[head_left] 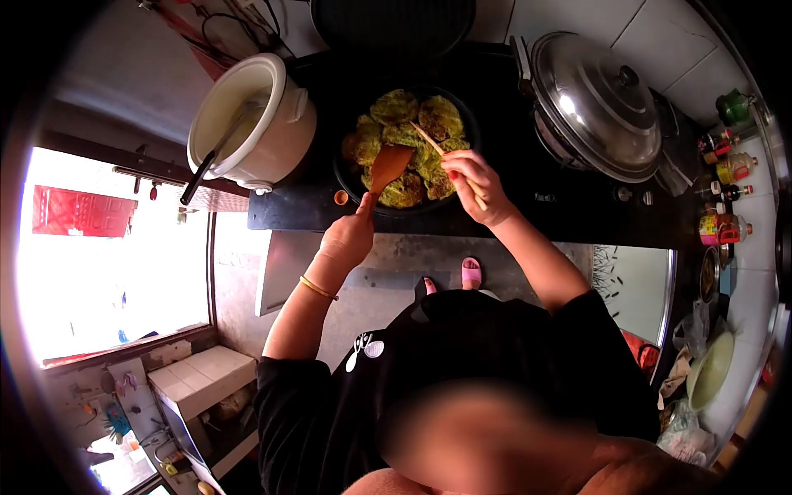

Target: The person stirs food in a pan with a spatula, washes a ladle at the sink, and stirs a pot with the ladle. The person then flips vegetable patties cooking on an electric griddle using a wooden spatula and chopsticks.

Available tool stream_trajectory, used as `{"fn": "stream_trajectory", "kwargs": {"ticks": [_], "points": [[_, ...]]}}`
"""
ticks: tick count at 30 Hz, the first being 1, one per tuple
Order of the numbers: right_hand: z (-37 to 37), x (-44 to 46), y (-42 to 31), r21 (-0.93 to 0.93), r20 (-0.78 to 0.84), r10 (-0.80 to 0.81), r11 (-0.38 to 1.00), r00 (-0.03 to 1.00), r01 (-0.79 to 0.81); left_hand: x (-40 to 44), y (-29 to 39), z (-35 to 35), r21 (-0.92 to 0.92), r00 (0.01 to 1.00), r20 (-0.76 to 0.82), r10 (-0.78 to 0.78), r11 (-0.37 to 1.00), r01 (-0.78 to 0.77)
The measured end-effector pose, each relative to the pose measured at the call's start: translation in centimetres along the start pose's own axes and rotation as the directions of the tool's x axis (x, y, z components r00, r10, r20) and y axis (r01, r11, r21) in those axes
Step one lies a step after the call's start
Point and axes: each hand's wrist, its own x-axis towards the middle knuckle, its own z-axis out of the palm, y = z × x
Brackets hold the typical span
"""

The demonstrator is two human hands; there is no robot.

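Observation:
Several browned green pancakes (pixel 441 118) lie close together in a round black pan (pixel 342 177) in front of me. My left hand (pixel 346 239) is wrapped round the handle of a wooden spatula (pixel 391 165), whose blade rests over the pancakes at the pan's left side. In my right hand (pixel 480 186) are wooden chopsticks (pixel 431 140), gripped in the fingers. Their tips point up and left to the middle of the pan, at the pancakes; whether they touch cannot be made out.
A white pot (pixel 285 124) with a ladle (pixel 216 157) in it stands on the left. On the right is a large lidded steel pan (pixel 594 107). Seasoning bottles (pixel 734 167) line the right wall. A small round orange-brown object (pixel 341 197) lies by the counter's front edge (pixel 305 216).

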Motion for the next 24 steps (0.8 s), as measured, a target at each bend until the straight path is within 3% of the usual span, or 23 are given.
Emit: {"fn": "stream_trajectory", "kwargs": {"ticks": [6,7,11,12,18,24], "points": [[1.1,-1.0,1.5,-0.138,0.23,-0.005,0.99,0.973,0.038,0.1,-0.3,0.0,-0.036,1.0,-0.025,-0.001,0.999,0.0],[1.0,-0.7,1.5,-0.146,0.203,-0.049,0.986,0.978,0.08,0.1,-0.8,0.3,-0.092,0.997,-0.071,0.037,0.995,-0.043],[0.2,0.4,2.3,0.23,-0.093,0.192,0.959,0.977,-0.167,-0.6,-1.9,0.2,-0.286,0.941,-0.302,0.153,0.927,-0.242],[-0.3,0.6,1.9,0.272,-0.129,0.192,0.95,0.973,-0.152,-1.0,-1.5,-0.3,-0.324,0.915,-0.366,0.171,0.898,-0.297],[-1.0,-0.7,0.7,0.177,-0.062,0.155,0.974,0.986,-0.142,1.6,-0.2,-0.1,-0.221,0.97,-0.22,0.103,0.963,-0.153],[-1.4,-1.2,0.5,0.172,-0.097,0.182,0.972,0.979,-0.163,4.0,-1.5,2.9,0.04,0.971,-0.148,0.187,0.982,-0.183]]}}
